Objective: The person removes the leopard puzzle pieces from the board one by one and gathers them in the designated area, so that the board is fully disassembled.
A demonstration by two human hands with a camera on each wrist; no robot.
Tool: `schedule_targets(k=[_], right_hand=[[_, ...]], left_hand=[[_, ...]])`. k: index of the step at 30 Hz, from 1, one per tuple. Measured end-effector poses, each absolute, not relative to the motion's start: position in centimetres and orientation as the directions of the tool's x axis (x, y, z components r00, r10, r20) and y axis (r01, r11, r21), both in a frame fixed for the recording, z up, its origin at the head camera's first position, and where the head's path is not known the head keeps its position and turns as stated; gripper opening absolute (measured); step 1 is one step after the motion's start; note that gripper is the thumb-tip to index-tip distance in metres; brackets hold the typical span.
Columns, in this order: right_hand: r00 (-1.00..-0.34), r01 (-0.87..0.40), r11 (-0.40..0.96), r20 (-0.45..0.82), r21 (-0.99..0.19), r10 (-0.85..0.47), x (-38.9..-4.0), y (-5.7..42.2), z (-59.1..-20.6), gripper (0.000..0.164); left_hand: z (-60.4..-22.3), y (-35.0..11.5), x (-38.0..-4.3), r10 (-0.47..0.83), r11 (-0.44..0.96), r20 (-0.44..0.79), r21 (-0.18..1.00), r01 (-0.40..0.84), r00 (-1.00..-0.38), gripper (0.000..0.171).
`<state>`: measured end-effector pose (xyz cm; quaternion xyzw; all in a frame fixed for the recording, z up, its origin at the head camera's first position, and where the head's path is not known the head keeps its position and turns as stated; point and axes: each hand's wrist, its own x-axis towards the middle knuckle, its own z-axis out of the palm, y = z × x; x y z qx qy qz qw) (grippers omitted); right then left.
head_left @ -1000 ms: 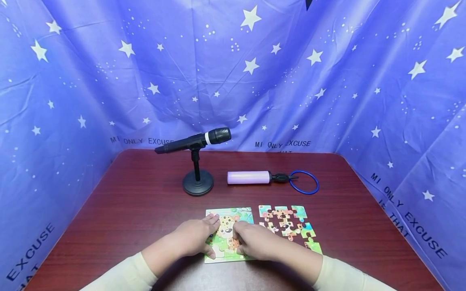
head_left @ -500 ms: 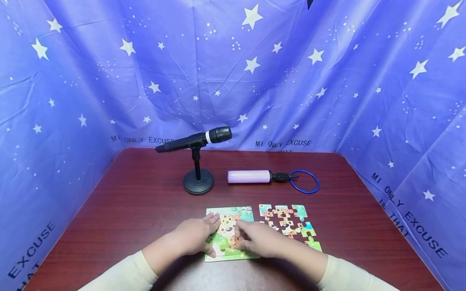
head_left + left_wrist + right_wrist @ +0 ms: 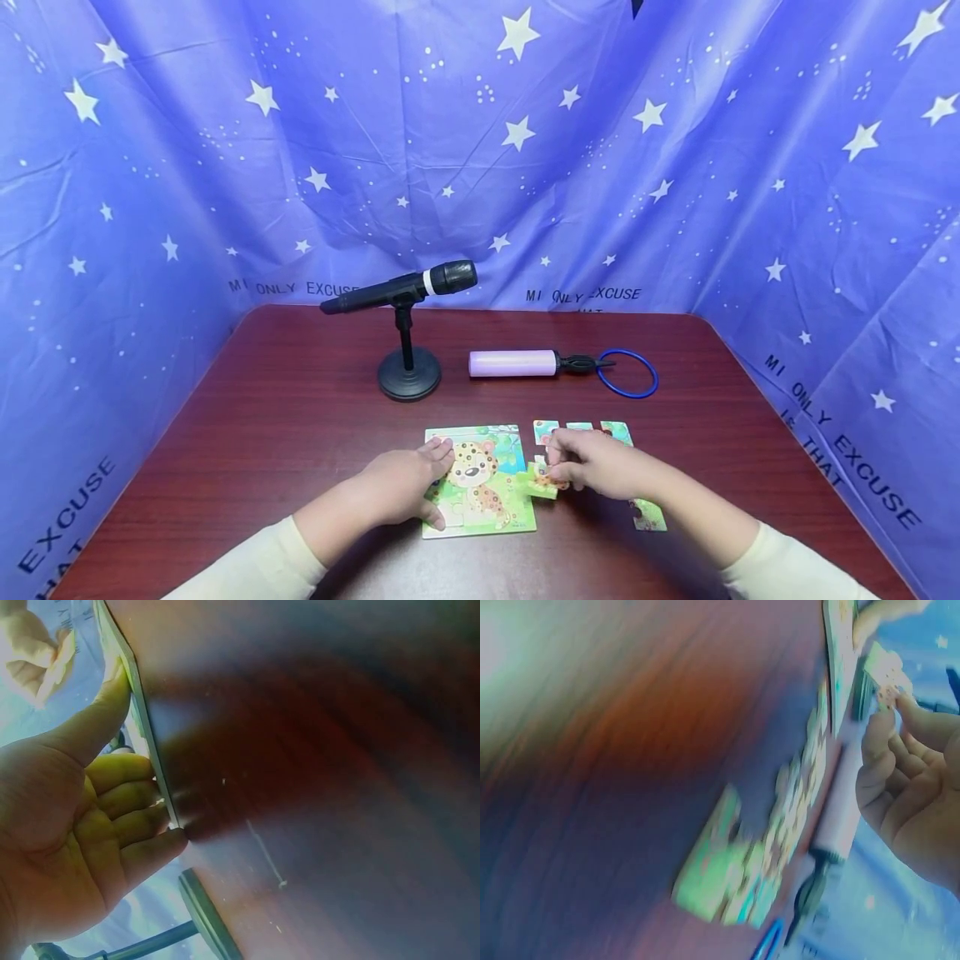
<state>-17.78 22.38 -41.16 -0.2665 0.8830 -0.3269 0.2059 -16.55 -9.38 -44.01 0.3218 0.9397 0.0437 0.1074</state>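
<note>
A flat puzzle board (image 3: pixel 510 510) with a spotted cub picture lies on the table in the head view. My left hand (image 3: pixel 401 482) rests on its left side, fingers straight and thumb near the lower corner. In the left wrist view, the left fingers (image 3: pixel 139 802) lie along the board's edge. To the right of the board, my right hand (image 3: pixel 603 460) pinches a green and orange puzzle piece (image 3: pixel 540 483) between thumb and fingers. That piece is raised off the table in the right wrist view. Loose puzzle pieces (image 3: pixel 649 515) lie beyond and under the right hand, which hides several.
A black microphone (image 3: pixel 397 292) on a round-based stand (image 3: pixel 408 375) is behind the board. Right of it lie a purple hand pump (image 3: pixel 513 363) and a blue ring (image 3: pixel 652 375). A starry blue curtain (image 3: pixel 480 167) surrounds the table.
The right hand has moved off the board to the right, carrying the puzzle piece, and now covers part of the loose pieces. The left hand has stayed where it was.
</note>
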Motion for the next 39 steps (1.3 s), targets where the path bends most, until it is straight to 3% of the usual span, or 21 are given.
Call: schedule_targets(k=[12, 32, 39], right_hand=[[-0.762, -0.29, 0.741, -0.323, -0.606, -0.562, -17.6, 27.6, -41.4, 0.011], [-0.817, -0.423, 0.841, -0.26, -0.336, -0.515, -17.2, 27.3, -42.5, 0.026], [-0.823, -0.429, 0.842, -0.243, -0.327, -0.513, -17.5, 26.9, -42.0, 0.022]], left_hand=[[-44.0, -9.4, -16.7, 0.61, 0.792, -0.184, 0.143, 0.593, -0.771, 0.096], [-43.8, -9.3, -16.4, 0.609, 0.793, -0.198, 0.152, 0.589, -0.768, 0.095], [-43.5, -9.3, -16.4, 0.605, 0.796, -0.202, 0.159, 0.584, -0.77, 0.094]])
